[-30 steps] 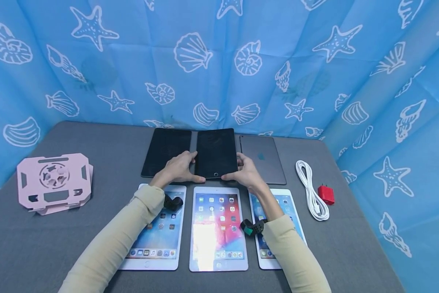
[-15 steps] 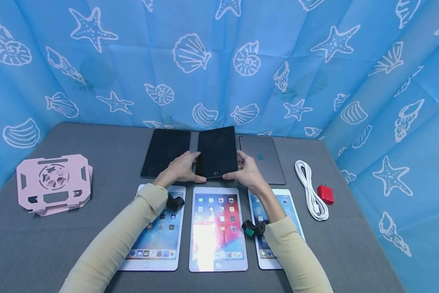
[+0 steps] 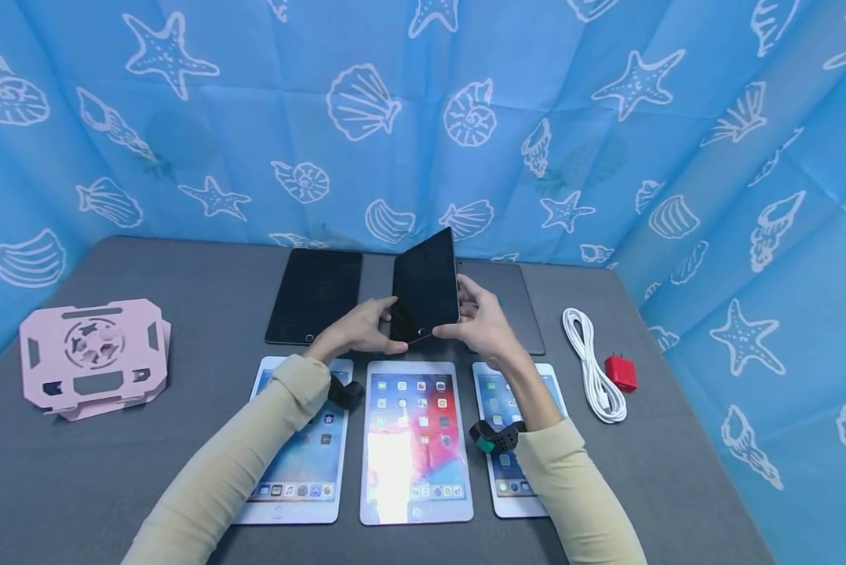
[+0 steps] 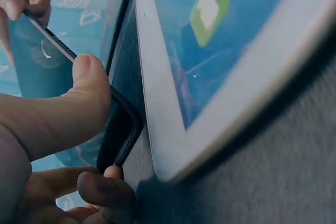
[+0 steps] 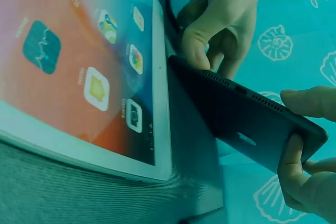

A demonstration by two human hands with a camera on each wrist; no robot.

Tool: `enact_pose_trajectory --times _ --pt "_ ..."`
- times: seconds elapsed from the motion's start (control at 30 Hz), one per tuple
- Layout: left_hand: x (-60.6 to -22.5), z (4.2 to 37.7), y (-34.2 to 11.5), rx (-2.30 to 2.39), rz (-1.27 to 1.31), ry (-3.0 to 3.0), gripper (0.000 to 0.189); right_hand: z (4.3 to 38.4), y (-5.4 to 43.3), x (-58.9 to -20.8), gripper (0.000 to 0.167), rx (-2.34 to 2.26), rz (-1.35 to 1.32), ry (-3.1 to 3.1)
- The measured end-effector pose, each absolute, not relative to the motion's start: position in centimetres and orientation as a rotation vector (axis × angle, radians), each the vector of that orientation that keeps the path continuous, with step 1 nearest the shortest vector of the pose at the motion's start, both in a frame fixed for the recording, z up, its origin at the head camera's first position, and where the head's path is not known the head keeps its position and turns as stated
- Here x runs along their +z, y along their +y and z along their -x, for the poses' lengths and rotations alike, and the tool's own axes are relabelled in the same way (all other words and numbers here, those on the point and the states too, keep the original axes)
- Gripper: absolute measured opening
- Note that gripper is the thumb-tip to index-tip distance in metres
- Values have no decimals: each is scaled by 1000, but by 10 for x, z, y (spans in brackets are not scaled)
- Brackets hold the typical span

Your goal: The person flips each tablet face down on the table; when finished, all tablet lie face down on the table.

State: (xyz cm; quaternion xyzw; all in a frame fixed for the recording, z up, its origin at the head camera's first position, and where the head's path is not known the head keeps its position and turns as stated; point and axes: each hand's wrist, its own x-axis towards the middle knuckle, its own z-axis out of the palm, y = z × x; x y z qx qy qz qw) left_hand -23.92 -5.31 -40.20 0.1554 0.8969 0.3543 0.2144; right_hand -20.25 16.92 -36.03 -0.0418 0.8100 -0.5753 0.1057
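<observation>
A black tablet [image 3: 425, 284] is tilted up on its left long side at the back middle, its right side raised, screen facing left. My right hand [image 3: 485, 323] grips its raised right side, thumb at the bottom edge and fingers behind. In the right wrist view the dark back [image 5: 249, 137] shows a logo, with the speaker holes and port along the edge. My left hand [image 3: 362, 327] holds the lower left corner; in the left wrist view the thumb [image 4: 86, 85] presses the bottom edge and fingertips [image 4: 107, 187] sit at the low corner.
Another black tablet [image 3: 315, 294] lies to the left, a grey one [image 3: 511, 306] face down to the right. Three lit white tablets [image 3: 301, 439], [image 3: 416, 439], [image 3: 511, 447] lie in front. A pink stand [image 3: 94, 349], white cable [image 3: 592, 369] and red charger [image 3: 621, 373] flank them.
The black tablet's right side has risen from nearly flat to a steep tilt, the right hand lifting it. The left hand has shifted slightly right, keeping to the lower left corner.
</observation>
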Motion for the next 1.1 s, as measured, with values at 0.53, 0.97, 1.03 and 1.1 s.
enact_pose_trajectory --times 0.53,0.97,1.03,1.1 --pt "-406 234 -40 1081 -477 2419 87 200 172 -346 99 -1683 250 2390" --pt "-408 227 -24 1076 -509 2472 80 199 172 -344 93 -1597 347 2476" --pt "-409 226 -22 1073 -518 2479 80 198 172 -344 92 -1589 373 2485" --pt "-409 226 -19 1065 -546 2486 79 198 172 -344 92 -1590 379 2478"
